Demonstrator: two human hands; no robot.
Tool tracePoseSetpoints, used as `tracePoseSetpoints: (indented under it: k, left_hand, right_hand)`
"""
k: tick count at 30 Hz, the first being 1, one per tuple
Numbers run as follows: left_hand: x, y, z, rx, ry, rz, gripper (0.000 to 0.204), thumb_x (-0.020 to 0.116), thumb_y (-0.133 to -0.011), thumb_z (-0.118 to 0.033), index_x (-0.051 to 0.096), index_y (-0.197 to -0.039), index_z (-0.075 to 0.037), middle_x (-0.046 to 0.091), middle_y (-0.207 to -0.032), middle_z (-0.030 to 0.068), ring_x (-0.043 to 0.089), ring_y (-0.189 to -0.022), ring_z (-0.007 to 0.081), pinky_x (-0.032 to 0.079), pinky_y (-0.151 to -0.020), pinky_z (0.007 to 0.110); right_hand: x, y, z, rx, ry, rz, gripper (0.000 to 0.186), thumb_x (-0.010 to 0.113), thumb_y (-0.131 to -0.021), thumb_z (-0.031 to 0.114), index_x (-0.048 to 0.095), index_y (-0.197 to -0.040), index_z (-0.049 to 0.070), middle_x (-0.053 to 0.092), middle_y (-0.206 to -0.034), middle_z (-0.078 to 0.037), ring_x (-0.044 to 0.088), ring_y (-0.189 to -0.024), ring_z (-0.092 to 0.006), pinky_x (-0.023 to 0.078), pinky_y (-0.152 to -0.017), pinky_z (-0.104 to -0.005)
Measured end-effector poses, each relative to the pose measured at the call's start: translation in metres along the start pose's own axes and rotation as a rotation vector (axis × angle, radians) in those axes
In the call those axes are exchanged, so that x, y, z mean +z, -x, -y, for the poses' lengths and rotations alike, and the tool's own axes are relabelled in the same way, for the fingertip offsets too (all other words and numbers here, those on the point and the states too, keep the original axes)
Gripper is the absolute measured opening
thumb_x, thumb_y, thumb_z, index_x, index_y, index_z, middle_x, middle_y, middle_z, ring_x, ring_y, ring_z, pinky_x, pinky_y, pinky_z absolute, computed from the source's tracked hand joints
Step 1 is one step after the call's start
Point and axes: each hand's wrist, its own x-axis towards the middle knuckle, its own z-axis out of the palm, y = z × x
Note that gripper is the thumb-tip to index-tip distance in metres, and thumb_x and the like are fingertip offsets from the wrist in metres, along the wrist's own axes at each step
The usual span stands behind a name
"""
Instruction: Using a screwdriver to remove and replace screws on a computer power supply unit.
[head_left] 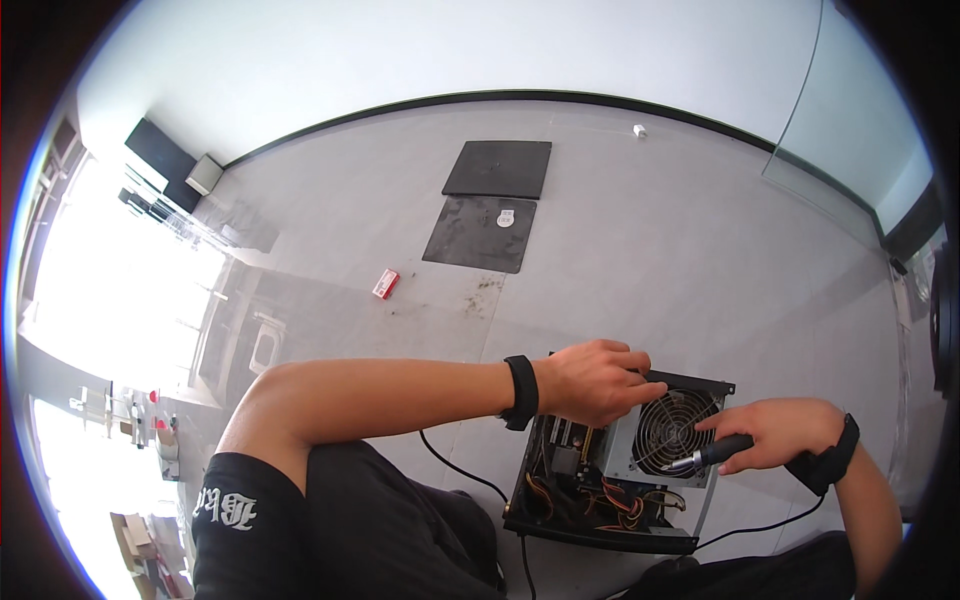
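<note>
An opened computer case (600, 543) lies on the floor close in front of me, its boards and coloured cables exposed. On its right side sits a metal power supply unit (622, 448) with a round fan grille (675, 432) facing up. My left hand (598, 385) is over the far edge of the case, fingers bent and closed beside the grille; what lies under them is hidden. My right hand (775, 435) grips a screwdriver (725, 450) with a dark handle. Its shaft points left across the near part of the grille, and the index finger reaches out over the fan.
Two dark flat panels (497, 168) lie farther off on the grey floor, the nearer bearing a white sticker. Left of them is a small red and white box (386, 284). A small white object (640, 131) lies near the wall. Black cables (460, 468) run beside the case.
</note>
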Motion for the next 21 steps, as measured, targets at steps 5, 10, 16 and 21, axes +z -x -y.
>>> tracePoseSetpoints:
  k: [5, 10, 16, 21]
  left_hand:
    - [0.0002, -0.0018, -0.0006, 0.01, -0.01, 0.052, 0.04, 0.072, -0.082, -0.01, 0.067, -0.122, -0.006, 0.068, -0.099, 0.0087, 0.066, -0.099, 0.0222, 0.058, -0.084, 0.036]
    - [0.001, -0.001, -0.0018, 0.039, -0.063, 0.141, 0.049, 0.076, -0.08, -0.013, 0.064, -0.127, -0.008, 0.068, -0.106, 0.0041, 0.061, -0.111, 0.0228, 0.056, -0.091, 0.037]
    - [-0.0006, -0.0005, -0.0007, 0.073, -0.087, 0.151, 0.058, 0.078, -0.075, -0.015, 0.062, -0.131, -0.009, 0.067, -0.113, 0.0022, 0.059, -0.114, 0.0239, 0.053, -0.096, 0.037]
    - [-0.0022, -0.0025, 0.0015, 0.064, -0.051, 0.154, 0.063, 0.075, -0.074, -0.01, 0.061, -0.135, -0.011, 0.068, -0.114, 0.0029, 0.06, -0.111, 0.0249, 0.055, -0.093, 0.038]
  right_hand:
    - [-0.0004, -0.0005, -0.0012, -0.007, 0.012, -0.008, 0.037, 0.072, -0.094, 0.039, 0.071, -0.109, 0.006, 0.055, -0.153, -0.014, 0.065, -0.121, -0.034, 0.051, -0.1, -0.0409]
    - [0.0011, -0.0019, -0.0054, -0.049, -0.012, -0.034, 0.037, 0.074, -0.093, 0.037, 0.07, -0.108, 0.004, 0.057, -0.15, -0.015, 0.066, -0.117, -0.0333, 0.052, -0.098, -0.0404]
    - [0.001, -0.0025, -0.0071, -0.062, -0.018, -0.058, 0.035, 0.076, -0.091, 0.035, 0.069, -0.105, 0.004, 0.058, -0.149, -0.015, 0.068, -0.112, -0.0327, 0.053, -0.096, -0.0409]
    - [-0.0003, -0.0013, -0.0044, -0.087, -0.002, -0.092, 0.033, 0.078, -0.09, 0.031, 0.069, -0.106, 0.004, 0.061, -0.145, -0.016, 0.068, -0.109, -0.0335, 0.053, -0.094, -0.0409]
